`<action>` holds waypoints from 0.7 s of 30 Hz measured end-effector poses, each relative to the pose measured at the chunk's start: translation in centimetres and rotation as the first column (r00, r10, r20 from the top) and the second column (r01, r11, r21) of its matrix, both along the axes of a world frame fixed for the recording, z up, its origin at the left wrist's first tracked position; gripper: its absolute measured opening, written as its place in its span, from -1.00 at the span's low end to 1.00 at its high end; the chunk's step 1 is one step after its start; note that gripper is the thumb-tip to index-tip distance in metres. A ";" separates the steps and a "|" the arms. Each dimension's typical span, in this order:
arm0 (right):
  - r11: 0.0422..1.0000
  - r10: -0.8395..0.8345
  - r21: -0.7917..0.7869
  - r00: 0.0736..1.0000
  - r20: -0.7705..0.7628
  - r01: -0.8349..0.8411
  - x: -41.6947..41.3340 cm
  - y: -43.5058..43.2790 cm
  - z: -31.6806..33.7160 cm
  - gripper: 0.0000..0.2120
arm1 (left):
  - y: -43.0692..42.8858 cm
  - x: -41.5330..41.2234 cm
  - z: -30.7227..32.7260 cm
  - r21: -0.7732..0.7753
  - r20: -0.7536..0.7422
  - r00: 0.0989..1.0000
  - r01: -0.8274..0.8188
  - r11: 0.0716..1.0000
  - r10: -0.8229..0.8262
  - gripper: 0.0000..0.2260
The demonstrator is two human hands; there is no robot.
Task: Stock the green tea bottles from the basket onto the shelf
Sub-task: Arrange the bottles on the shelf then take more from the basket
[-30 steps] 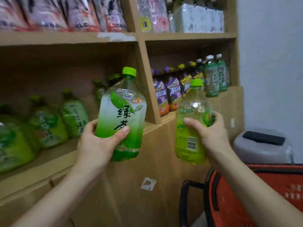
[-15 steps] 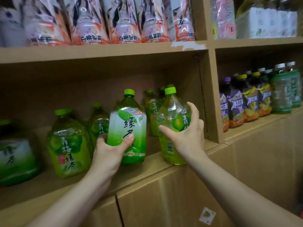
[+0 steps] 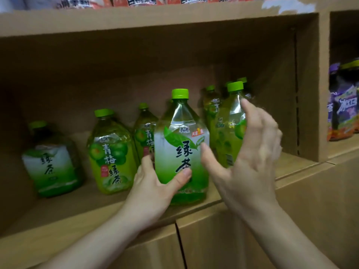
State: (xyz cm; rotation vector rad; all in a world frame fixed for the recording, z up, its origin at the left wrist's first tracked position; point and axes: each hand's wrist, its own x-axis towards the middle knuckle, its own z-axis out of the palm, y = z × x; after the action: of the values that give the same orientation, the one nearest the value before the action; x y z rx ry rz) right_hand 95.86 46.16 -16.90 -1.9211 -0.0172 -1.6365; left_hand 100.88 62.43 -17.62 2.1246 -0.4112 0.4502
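Observation:
My left hand [image 3: 155, 183] grips a green tea bottle [image 3: 181, 144] with a white-and-green label and a green cap. That bottle stands upright near the front edge of the brown shelf [image 3: 108, 208]. My right hand [image 3: 250, 150] is just right of it, fingers spread and loose, holding nothing. A yellow-green plum tea bottle [image 3: 230, 131] stands on the shelf right behind those fingers. More green bottles [image 3: 110, 152] line the shelf to the left and at the back. The basket is out of view.
A vertical divider [image 3: 308, 84] closes this shelf bay on the right. Purple-labelled drinks [image 3: 342, 111] fill the bay beyond it. Packaged goods [image 3: 136, 0] sit on the shelf above. Closed cabinet fronts [image 3: 223, 245] lie below the shelf.
Both bottles moved onto the shelf. My right hand has let go of the plum tea bottle and opened. My left hand still grips its bottle. The view came closer.

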 end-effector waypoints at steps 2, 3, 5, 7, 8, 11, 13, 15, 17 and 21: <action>0.961 0.276 0.056 0.946 -0.169 -0.270 -0.2 1.9 0.0 -0.10 | 0.5 -0.2 -0.3 0.045 0.006 1.000 -0.008 0.999 0.008 -0.27; 0.923 0.384 0.106 0.883 -0.268 -0.369 0.0 2.7 -0.1 -0.04 | 0.7 -0.4 -0.2 0.066 0.004 1.000 -0.007 0.998 0.007 -0.28; 0.888 0.456 0.153 0.791 -0.409 -0.433 1.0 3.5 -0.4 0.02 | 1.2 -0.8 0.5 0.126 -0.019 1.000 0.002 0.992 0.001 -0.32; 0.867 0.494 0.182 0.760 -0.422 -0.463 1.8 3.4 -0.4 0.03 | 2.3 -0.8 1.1 0.113 -0.066 0.996 0.060 0.992 -0.053 -0.31; 0.858 0.511 0.192 0.754 -0.414 -0.476 2.0 3.2 -0.3 0.01 | 3.0 -0.7 1.4 0.075 -0.095 0.991 0.101 0.992 -0.094 -0.27; 0.872 0.486 0.177 0.755 -0.440 -0.457 2.0 3.2 0.2 0.01 | 4.6 -1.3 2.5 0.017 -0.082 0.985 0.156 0.988 -0.155 -0.05; 0.866 0.492 0.173 0.743 -0.453 -0.469 1.9 3.9 0.7 0.03 | 5.6 -2.0 3.8 0.150 0.042 0.991 0.122 0.981 -0.130 -0.02; 0.846 0.522 0.173 0.719 -0.460 -0.504 1.8 5.4 1.2 0.03 | 7.2 -2.7 5.5 0.284 0.151 0.979 0.087 0.955 -0.134 0.01; 0.831 0.536 0.158 0.691 -0.485 -0.534 1.9 7.5 1.4 0.04 | 9.5 -2.6 7.0 0.364 0.159 0.976 0.084 0.927 -0.150 0.09; 0.801 0.551 0.104 0.658 -0.512 -0.590 2.5 12.4 1.6 -0.08 | 14.2 -3.0 9.2 0.529 0.234 0.969 -0.054 0.847 -0.084 0.23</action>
State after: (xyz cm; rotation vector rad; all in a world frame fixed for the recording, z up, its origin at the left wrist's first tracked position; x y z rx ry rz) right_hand 98.34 58.58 -15.32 -2.0679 -0.4290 -0.6719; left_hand 97.85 76.60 -8.47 2.6079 -0.7714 0.6574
